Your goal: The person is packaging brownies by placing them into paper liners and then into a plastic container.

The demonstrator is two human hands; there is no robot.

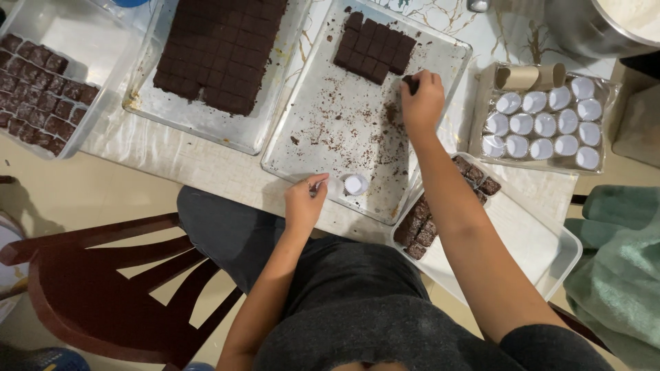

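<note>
My right hand is closed around a dark brownie square, just lifted off the metal baking tray, right of the block of cut brownie squares. My left hand pinches the edge of a small white paper cup at the tray's near rim. A second white paper cup stands beside it on the tray. Crumbs are scattered over the tray.
A second tray holds a large cut brownie slab. A clear plastic box at far left holds rows of brownies. A white box with several wrapped brownies sits under my right forearm. A pack of white cups lies right. A wooden chair stands below left.
</note>
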